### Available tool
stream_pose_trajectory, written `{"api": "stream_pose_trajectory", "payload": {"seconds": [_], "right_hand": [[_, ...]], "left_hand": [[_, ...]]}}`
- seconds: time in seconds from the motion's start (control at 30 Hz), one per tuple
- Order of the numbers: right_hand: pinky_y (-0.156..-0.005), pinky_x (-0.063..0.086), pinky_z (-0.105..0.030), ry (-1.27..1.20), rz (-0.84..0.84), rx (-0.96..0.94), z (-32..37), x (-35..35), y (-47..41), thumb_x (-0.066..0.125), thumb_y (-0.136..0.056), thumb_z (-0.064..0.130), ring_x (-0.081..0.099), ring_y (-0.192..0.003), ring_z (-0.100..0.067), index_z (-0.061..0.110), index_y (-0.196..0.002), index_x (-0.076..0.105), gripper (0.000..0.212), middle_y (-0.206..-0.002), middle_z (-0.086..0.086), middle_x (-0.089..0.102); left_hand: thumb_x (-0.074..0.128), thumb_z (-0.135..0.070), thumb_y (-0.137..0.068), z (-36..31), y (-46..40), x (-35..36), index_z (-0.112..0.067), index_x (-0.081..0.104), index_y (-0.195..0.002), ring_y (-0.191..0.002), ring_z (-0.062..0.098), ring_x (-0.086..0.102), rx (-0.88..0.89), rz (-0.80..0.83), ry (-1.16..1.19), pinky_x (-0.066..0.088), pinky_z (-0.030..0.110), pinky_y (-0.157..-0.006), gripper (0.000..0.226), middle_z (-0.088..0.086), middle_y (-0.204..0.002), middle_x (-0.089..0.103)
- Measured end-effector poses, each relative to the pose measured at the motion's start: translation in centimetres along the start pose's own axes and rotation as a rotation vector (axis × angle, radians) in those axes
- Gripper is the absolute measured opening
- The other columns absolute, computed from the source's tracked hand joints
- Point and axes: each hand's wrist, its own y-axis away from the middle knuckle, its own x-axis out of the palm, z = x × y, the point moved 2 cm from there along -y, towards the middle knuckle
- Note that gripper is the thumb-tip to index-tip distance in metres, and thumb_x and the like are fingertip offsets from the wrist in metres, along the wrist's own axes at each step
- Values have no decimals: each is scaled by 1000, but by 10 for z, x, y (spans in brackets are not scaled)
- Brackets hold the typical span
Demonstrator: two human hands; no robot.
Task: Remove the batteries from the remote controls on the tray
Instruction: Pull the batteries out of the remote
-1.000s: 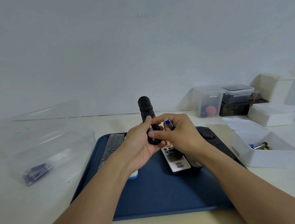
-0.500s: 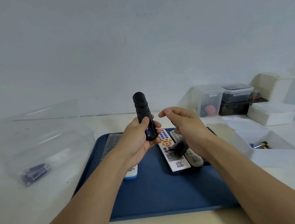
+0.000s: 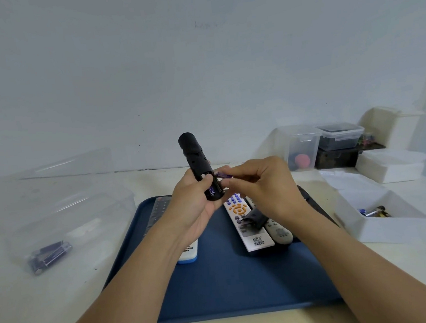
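Note:
My left hand (image 3: 193, 204) grips a black remote (image 3: 198, 162) upright above the blue tray (image 3: 233, 288), its open battery bay facing me with a purple battery (image 3: 212, 190) still inside. My right hand (image 3: 263, 188) pinches another purple battery (image 3: 223, 175) at the bay's edge. On the tray lie a white remote with orange and blue buttons (image 3: 245, 223), a grey remote (image 3: 277, 230), a black battery cover (image 3: 254, 218), a grey remote at the left (image 3: 159, 212) and a white-and-blue remote (image 3: 187, 253) partly under my left wrist.
A clear plastic box (image 3: 57, 221) at the left holds purple batteries (image 3: 49, 255). A white box (image 3: 381, 218) at the right holds more batteries (image 3: 375, 213). Clear and white containers (image 3: 341, 139) stand at the back right by the wall.
My right hand, drawn back to the right half a second ago, has returned to the black remote and now pinches a purple battery at its bay. The left hand keeps the remote upright.

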Motion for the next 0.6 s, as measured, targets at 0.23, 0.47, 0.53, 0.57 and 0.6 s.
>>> {"api": "stream_pose_trajectory", "payload": {"seconds": [0.23, 0.47, 0.53, 0.57, 0.6], "right_hand": [[-63, 46, -12, 37, 32, -51, -1, 2, 0, 82, -78, 3, 62, -60, 2, 5, -99, 80, 21, -69, 8, 70], [-64, 52, -18, 9, 117, -60, 2, 5, 1, 81, -77, -2, 66, -63, -8, 7, -97, 80, 22, -75, -6, 74], [-67, 58, -28, 34, 148, -39, 0, 5, 0, 82, -76, -2, 70, -69, -19, 9, -97, 80, 24, -80, -10, 75], [-71, 59, -31, 39, 168, -35, 0, 5, 0, 81, -76, -2, 71, -74, -20, 9, -99, 80, 25, -82, -9, 76], [-74, 58, -28, 37, 187, -37, -1, 6, 0, 80, -77, -4, 72, -78, -14, 8, -100, 79, 26, -84, -6, 76]], "left_hand": [[36, -2, -108, -2, 1, 3, -7, 51, -133, -78, 19, 67, -5, 3, 74, 61, 35, -73, 30, 21, -121, 70], [36, -7, -109, -1, 0, 1, -8, 53, -131, -107, 34, 63, -15, -24, 51, 59, 43, -83, 28, 21, -122, 70], [35, -8, -109, -1, 0, 0, -7, 52, -133, -109, 36, 64, -26, -26, 51, 59, 44, -83, 29, 22, -121, 71], [34, -9, -110, -1, 1, 0, -6, 52, -133, -107, 36, 66, -28, -23, 57, 61, 44, -79, 30, 22, -119, 71], [34, -9, -110, -1, 2, -1, -6, 52, -132, -102, 34, 70, -32, -19, 66, 63, 42, -75, 30, 21, -117, 72]]}}
